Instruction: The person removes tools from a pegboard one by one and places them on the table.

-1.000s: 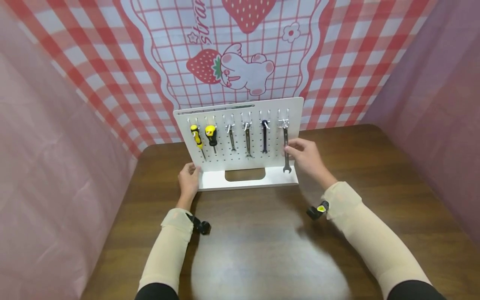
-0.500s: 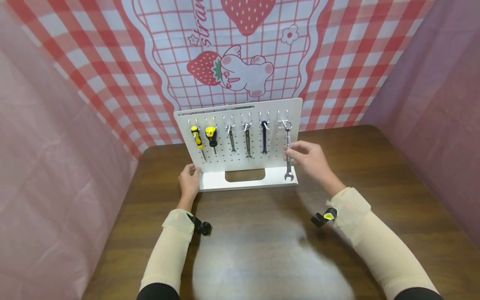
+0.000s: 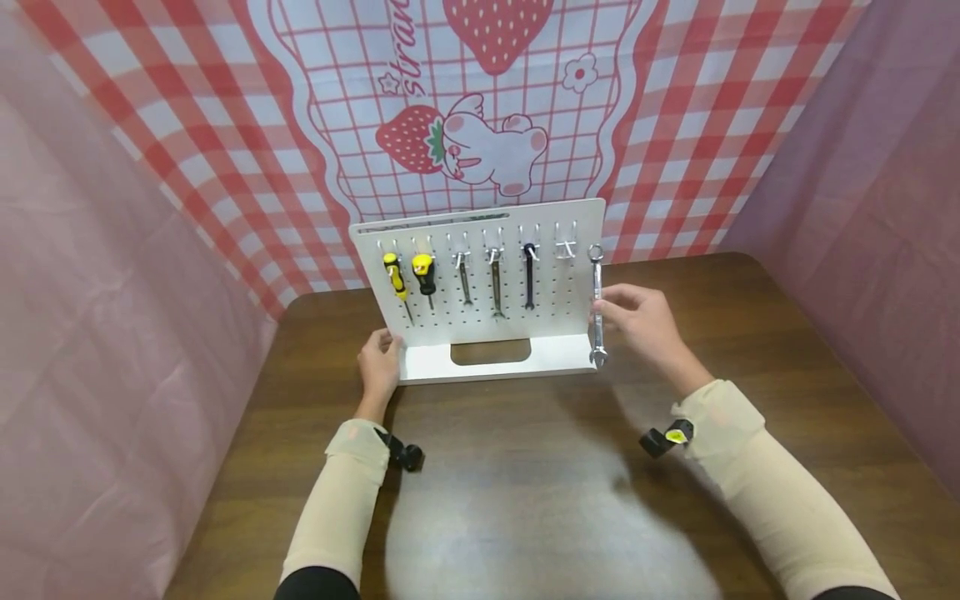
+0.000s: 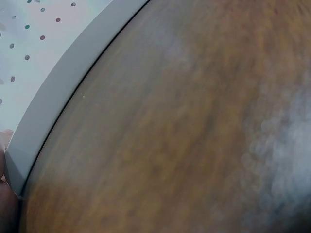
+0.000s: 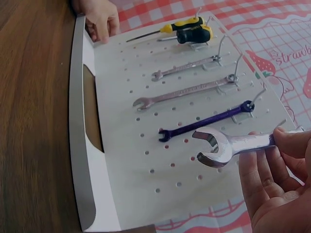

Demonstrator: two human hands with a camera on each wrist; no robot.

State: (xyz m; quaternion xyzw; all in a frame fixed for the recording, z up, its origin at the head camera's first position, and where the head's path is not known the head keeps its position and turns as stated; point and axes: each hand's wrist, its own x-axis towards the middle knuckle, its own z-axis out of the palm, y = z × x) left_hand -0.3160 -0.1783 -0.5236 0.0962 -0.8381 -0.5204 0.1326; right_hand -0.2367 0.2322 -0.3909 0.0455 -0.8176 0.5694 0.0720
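Note:
A silver combination wrench [image 3: 597, 308] hangs upright from my right hand [image 3: 637, 321], pinched between thumb and fingers just beside the pegboard's right edge. Its open jaw end [image 5: 214, 148] points down toward the board's base in the right wrist view. My left hand [image 3: 378, 362] grips the lower left corner of the white pegboard [image 3: 480, 329]; only a sliver of it shows in the left wrist view. On the board hang two yellow-and-black screwdrivers [image 3: 394, 277], two silver wrenches [image 3: 496, 283] and a dark purple-blue wrench [image 3: 529, 275]. The rightmost hook [image 3: 566, 248] bears nothing.
The pegboard stands on a brown wooden table [image 3: 517, 483] near its back edge. Behind it hangs a red-and-white checked cloth [image 3: 675, 125], with pink curtains [image 3: 97, 292] at both sides. The board's base has an oblong cutout.
The wrench has come off the rightmost hook. My right hand has moved it to the right, past the board's edge. My left hand stays at the lower left corner.

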